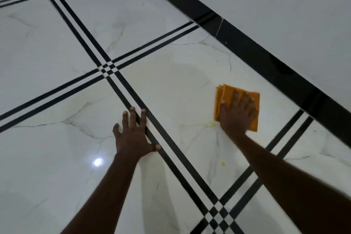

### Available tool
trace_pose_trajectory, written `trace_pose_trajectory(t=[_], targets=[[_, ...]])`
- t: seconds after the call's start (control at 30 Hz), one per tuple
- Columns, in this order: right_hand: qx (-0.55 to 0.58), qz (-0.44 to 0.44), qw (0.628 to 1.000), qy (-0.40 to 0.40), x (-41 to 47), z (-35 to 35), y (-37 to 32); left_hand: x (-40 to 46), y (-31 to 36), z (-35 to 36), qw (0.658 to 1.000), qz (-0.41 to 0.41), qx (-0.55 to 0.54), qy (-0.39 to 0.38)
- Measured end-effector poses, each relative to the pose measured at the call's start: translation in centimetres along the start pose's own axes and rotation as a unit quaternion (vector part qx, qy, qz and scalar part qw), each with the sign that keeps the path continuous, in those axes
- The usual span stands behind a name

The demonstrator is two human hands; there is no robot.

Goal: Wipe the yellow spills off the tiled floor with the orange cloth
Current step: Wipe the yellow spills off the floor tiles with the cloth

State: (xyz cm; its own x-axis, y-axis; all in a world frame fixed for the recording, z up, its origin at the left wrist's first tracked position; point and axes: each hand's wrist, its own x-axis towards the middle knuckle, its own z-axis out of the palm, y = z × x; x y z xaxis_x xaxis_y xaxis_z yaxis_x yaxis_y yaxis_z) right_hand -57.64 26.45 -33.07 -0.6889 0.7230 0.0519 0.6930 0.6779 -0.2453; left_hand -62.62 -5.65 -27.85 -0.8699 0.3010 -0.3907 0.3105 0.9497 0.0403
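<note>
Forearms, two, bare, reached up from the lower edge over the white tiled floor (pixel 57 85) with paired black lines. Left hand (pixel 133 135): flat, fingers spread and straight, palm pressed on the tile, fingertips across one black line; held nothing. Yellow spills: one small drop (pixel 223 164) between the forearms, one faint smear (pixel 210 125) just left of the right wrist. Orange cloth (pixel 224 97): folded, roughly square, flat on the floor, long axis running away from the camera, a corner pointing toward the black border band (pixel 266 59). Right hand (pixel 238 112): fingers extended, pressing down on the cloth.
</note>
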Motion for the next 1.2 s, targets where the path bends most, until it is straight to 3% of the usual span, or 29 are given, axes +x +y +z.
trace_pose_trajectory(t=[0.07,0.13,0.2,0.27,0.37,0.43,0.53,0.6,0.67,0.8,0.9,0.97,1.07,1.2], targets=[[0.005,0.073,0.997,0.003,-4.3,-0.4,-0.3,0.1,0.5,-0.4,1.000,-0.004,0.000,-0.006],[0.002,0.085,0.996,0.023,-8.1,0.7,-3.7,0.2,0.6,-0.6,1.000,-0.010,0.004,-0.011],[0.010,-0.004,1.000,0.026,-8.8,1.9,-8.5,0.6,0.7,-0.8,1.000,-0.009,0.010,-0.018],[0.004,-0.149,0.989,-0.012,-6.6,2.6,-12.5,0.7,0.5,-0.8,1.000,-0.005,0.015,-0.023],[-0.025,-0.276,0.960,-0.032,0.1,3.8,-10.8,0.5,0.0,-0.4,1.000,0.002,0.010,-0.017],[-0.038,-0.212,0.976,-0.011,3.2,2.8,-5.3,0.3,-0.1,-0.3,1.000,0.003,0.001,-0.007],[-0.012,-0.030,0.999,0.000,1.9,-0.7,3.3,0.1,0.0,-0.2,1.000,-0.004,-0.012,0.000],[0.004,0.067,0.998,-0.009,-2.8,-2.4,5.2,0.0,0.3,-0.3,1.000,-0.004,-0.017,0.007],[-0.004,0.092,0.996,-0.008,-9.9,-2.5,3.0,-0.2,0.7,-0.2,1.000,-0.004,-0.021,0.012],[0.001,-0.045,0.999,-0.001,-18.5,-0.4,-4.8,-1.1,-0.3,0.6,0.998,0.030,-0.039,0.027],[0.001,-0.219,0.975,-0.025,-11.7,0.7,-7.6,-2.0,-2.2,1.5,0.997,0.066,-0.031,0.030],[-0.022,-0.271,0.962,-0.028,-6.0,1.9,-6.8,-2.5,-2.8,1.7,0.997,0.075,-0.024,0.019],[-0.039,-0.168,0.985,0.011,-2.1,1.3,-1.5,-3.2,-2.5,1.3,0.997,0.070,-0.024,-0.003],[0.000,0.026,1.000,0.018,-10.7,-1.9,2.9,-4.2,-2.3,1.1,0.998,0.059,-0.030,-0.017]])
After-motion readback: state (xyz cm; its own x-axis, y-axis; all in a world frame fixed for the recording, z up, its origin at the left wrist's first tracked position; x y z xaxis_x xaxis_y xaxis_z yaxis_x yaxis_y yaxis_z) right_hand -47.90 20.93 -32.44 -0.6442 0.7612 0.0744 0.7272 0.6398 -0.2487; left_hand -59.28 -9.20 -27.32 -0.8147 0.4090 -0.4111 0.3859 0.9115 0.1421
